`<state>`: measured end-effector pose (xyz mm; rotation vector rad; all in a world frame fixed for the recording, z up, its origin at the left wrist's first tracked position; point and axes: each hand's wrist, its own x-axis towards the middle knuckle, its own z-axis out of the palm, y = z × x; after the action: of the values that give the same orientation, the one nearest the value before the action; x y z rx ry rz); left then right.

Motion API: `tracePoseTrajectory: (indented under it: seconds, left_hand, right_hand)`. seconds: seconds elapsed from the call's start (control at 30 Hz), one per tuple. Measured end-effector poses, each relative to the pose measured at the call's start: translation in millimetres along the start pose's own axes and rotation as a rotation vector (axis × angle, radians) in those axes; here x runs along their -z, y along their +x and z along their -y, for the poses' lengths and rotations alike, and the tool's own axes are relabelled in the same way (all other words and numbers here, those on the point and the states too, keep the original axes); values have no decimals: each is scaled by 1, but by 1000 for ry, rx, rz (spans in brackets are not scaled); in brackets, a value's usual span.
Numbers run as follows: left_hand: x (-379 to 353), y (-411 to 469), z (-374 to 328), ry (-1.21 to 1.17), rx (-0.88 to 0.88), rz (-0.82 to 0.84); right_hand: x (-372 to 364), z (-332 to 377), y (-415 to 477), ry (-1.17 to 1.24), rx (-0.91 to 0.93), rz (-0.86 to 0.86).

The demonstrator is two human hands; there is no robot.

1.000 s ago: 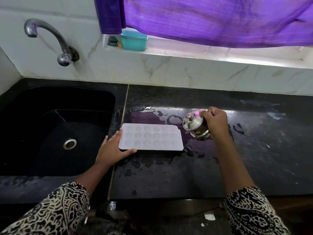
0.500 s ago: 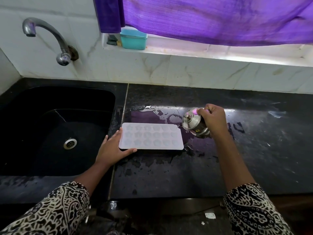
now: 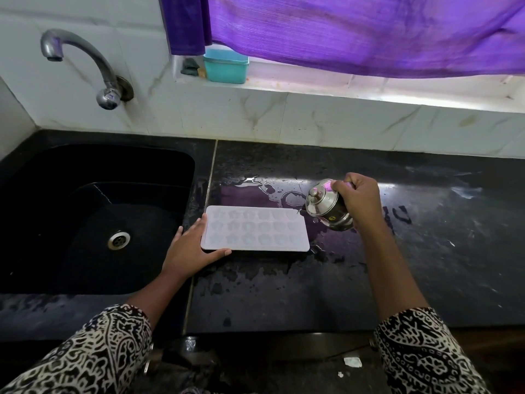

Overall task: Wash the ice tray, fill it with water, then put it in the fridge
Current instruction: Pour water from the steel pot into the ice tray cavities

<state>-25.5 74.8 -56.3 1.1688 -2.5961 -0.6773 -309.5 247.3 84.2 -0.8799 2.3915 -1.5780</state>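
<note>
At wet counter [image 3: 284, 294], ice tray [image 3: 255, 228], steel pot [image 3: 326, 207], purple curtain [image 3: 355, 32]

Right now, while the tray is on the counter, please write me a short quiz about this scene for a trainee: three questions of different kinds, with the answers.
1. True or false: the ice tray lies inside the sink.
2. What does the right hand hold? A) a sponge B) a small steel pot C) a drinking glass
3. Fill in: the left hand touches the end of the tray nearest the ____.

Key
1. False. It lies flat on the wet black counter, beside the sink.
2. B. The pot is tilted toward the tray's far right corner.
3. Sink.
</note>
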Motion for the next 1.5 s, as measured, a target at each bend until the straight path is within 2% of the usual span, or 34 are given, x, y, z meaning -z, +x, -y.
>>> tracePoseTrajectory:
  seconds: [1.5]
  left_hand:
    - [0, 0, 1, -3, -1, -1]
  right_hand:
    - [6, -1, 3, 18, 15, 15]
